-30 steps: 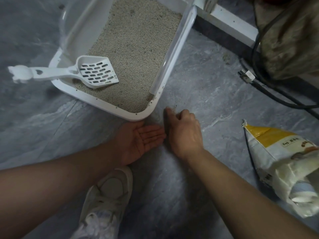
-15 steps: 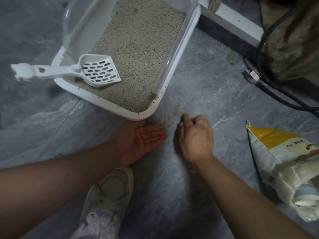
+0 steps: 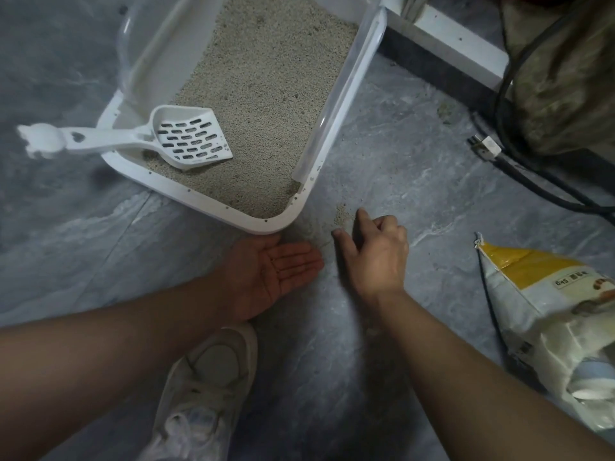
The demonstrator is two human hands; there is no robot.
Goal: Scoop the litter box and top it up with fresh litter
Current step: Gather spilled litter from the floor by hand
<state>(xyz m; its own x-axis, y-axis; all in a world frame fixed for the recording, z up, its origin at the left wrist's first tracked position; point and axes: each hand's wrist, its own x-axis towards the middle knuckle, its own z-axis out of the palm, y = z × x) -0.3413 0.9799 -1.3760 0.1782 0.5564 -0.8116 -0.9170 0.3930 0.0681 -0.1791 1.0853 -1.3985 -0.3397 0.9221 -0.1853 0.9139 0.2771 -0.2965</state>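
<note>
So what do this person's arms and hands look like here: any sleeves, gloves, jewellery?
Both forearms are bare as far as the frame shows: no sleeves in view. The left hand and the right hand wear no gloves, and no rings, watch or wristband are visible. A few dark specks sit on the left palm. The only clothing visible is a white lace-up sneaker below the arms.

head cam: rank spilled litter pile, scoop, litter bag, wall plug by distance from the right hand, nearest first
1. Spilled litter pile: on the floor, right at the right hand fingertips.
2. Litter bag: on the floor, to the hand's right.
3. Wall plug: up and to the right, by the cables; close to the bag's rank.
4. Scoop: lying in the litter box, far left.
</note>
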